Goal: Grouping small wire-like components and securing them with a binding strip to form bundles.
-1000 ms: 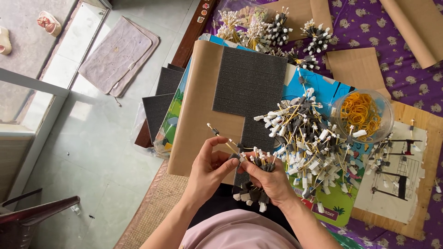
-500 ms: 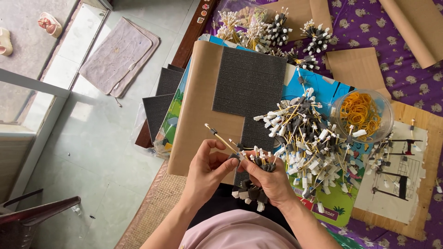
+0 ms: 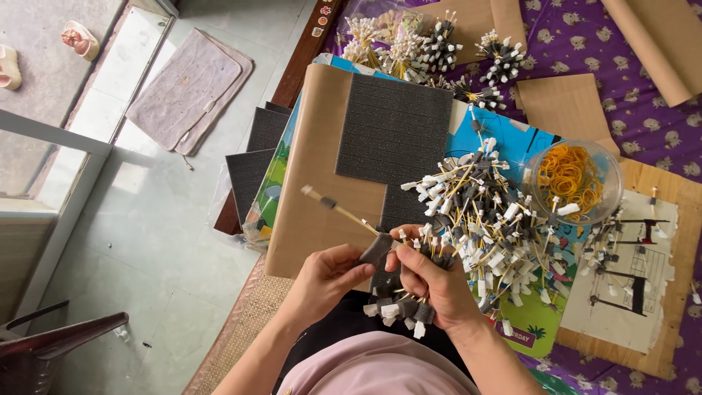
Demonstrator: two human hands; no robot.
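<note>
My left hand [image 3: 325,279] pinches a dark foam piece [image 3: 376,249] threaded on a thin wooden stick [image 3: 338,209] that points up and to the left. My right hand [image 3: 433,284] grips a bundle of sticks with foam ends [image 3: 401,306], its fingertips touching the same foam piece. Just right of my hands lies a large loose pile of similar sticks [image 3: 490,219] with white and grey tips. A dark foam sheet [image 3: 395,139] rests on brown cardboard [image 3: 314,168] above my hands.
A clear bowl of orange rubber bands [image 3: 574,179] stands right of the pile. Tied stick bundles [image 3: 431,47] lie at the top on purple cloth [image 3: 585,51]. Dark foam sheets [image 3: 252,164] are stacked at the left edge, above a tiled floor with a mat [image 3: 190,91].
The stick in my left hand has tilted lower and further left, and the foam piece has slid down it towards my fingers. My right hand keeps its bundle in place.
</note>
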